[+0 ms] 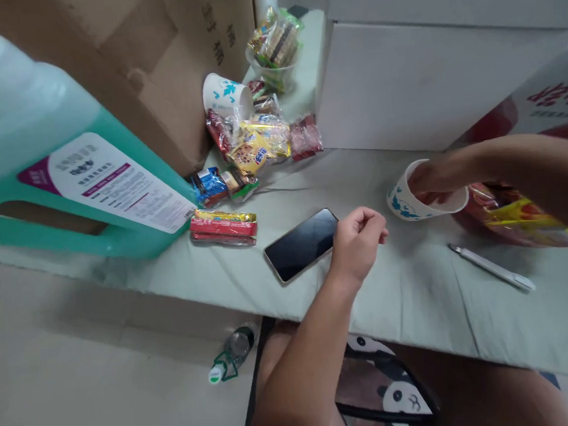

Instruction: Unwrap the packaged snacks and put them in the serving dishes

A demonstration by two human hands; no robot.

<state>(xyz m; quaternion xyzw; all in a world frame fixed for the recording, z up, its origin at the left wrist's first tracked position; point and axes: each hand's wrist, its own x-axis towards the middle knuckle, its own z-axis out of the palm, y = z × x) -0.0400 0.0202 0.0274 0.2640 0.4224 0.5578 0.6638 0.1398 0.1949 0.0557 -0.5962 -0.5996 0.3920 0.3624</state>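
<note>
My right hand (432, 182) reaches into a white paper cup (403, 203) with blue leaf prints. The cup leans over, and its wall hides most of my fingers. Near the middle of the table, my left hand (360, 240) is closed in a loose fist, and I see nothing in it. Beside its wrist lies a dark-screened phone (301, 245). A red and yellow snack packet (224, 228) sits left of the phone. Right of the cup, a red bowl (470, 222) contains wrapped snacks (520, 217), partly covered by my right forearm.
A white utility knife (493, 268) lies near the bowl. At the back left are piled wrapped snacks (260, 141), another paper cup (225, 97) and a clear snack-filled bowl (278, 76). A green liquid jug (111, 189), brown carton (148, 52) and white box (392, 82) flank the table.
</note>
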